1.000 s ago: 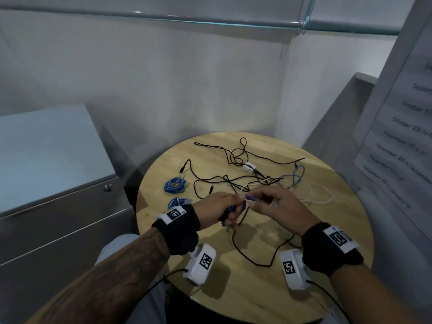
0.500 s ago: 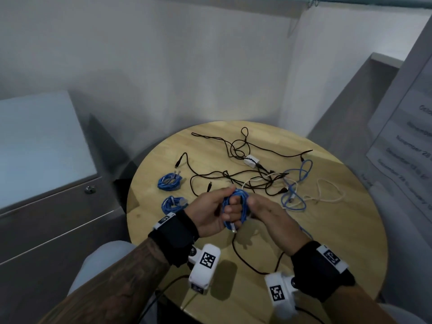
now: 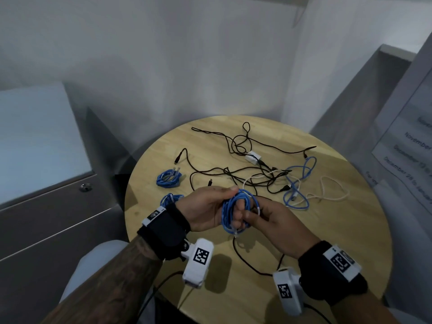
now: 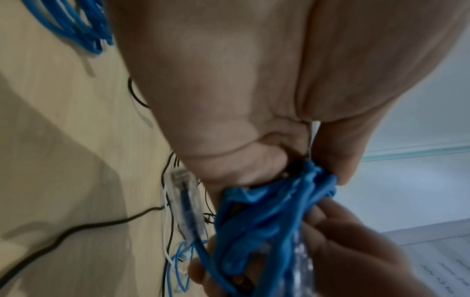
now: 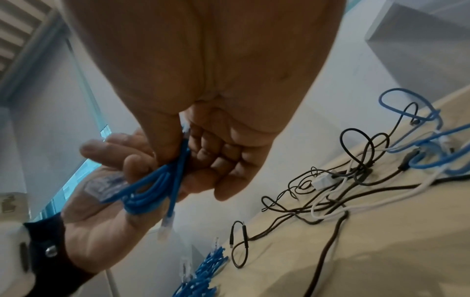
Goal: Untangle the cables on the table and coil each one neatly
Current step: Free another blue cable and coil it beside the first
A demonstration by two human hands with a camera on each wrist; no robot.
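Both hands on a blue cable coil, held just above the near side of the table.

Our left hand [image 3: 205, 210] has its fingers threaded through the loops of the blue coil [image 3: 236, 211] with the thumb pressing on top, and our right hand [image 3: 273, 220] pinches the opposite side with curled fingers; one clear plug [image 5: 166, 223] dangles free below. To finish this coil well, we judge we should keep the loops even and flat, tuck or wrap that loose end around the bundle, and not slacken either grip until it holds. Then it can join the two finished blue coils [image 3: 168, 178] at the left of the round table [image 3: 327, 242]. Beyond our hands the black cables [image 3: 243, 146], a white cable [image 3: 332, 190] and a loose blue cable [image 3: 301, 183] lie tangled.
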